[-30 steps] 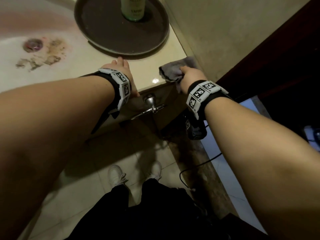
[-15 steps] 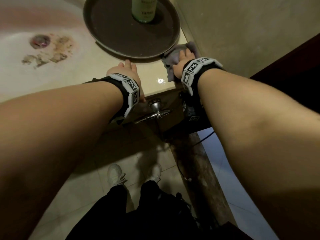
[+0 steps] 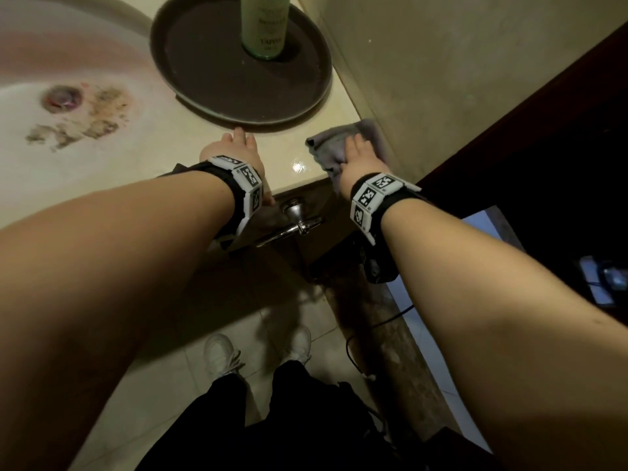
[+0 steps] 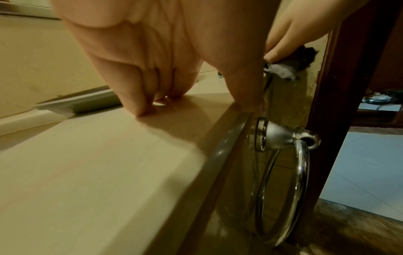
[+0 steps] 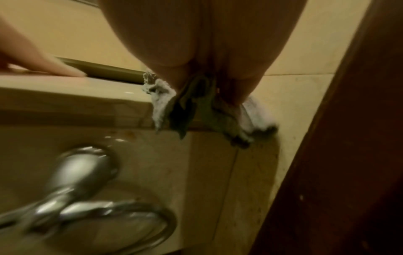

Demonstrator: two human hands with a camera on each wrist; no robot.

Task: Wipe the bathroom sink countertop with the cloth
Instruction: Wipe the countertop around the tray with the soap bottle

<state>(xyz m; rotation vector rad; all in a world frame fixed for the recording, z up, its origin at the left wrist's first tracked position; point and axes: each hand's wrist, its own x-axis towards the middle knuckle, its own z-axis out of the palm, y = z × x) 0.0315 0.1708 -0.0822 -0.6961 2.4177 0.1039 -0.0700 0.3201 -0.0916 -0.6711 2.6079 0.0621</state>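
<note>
A grey cloth (image 3: 334, 146) lies on the front right corner of the beige countertop (image 3: 183, 141), against the wall. My right hand (image 3: 356, 154) lies flat on it with fingers straight and presses it down. In the right wrist view the cloth (image 5: 161, 105) bunches under the palm and hangs a little over the counter's front edge. My left hand (image 3: 238, 147) rests on the countertop (image 4: 98, 155) just in front of the tray. Its fingertips (image 4: 141, 110) touch the surface and the thumb sits at the front edge. It holds nothing.
A round dark tray (image 3: 238, 90) with a green bottle (image 3: 265, 25) on it stands behind both hands. The stained sink basin (image 3: 68, 107) is at the left. A chrome towel ring (image 3: 299, 222) hangs below the counter edge. A wall and a dark door frame (image 3: 509, 113) close off the right.
My right hand pushed the cloth back toward the tray along the wall, then drew it forward to the front corner again. The left hand stayed where it was.
</note>
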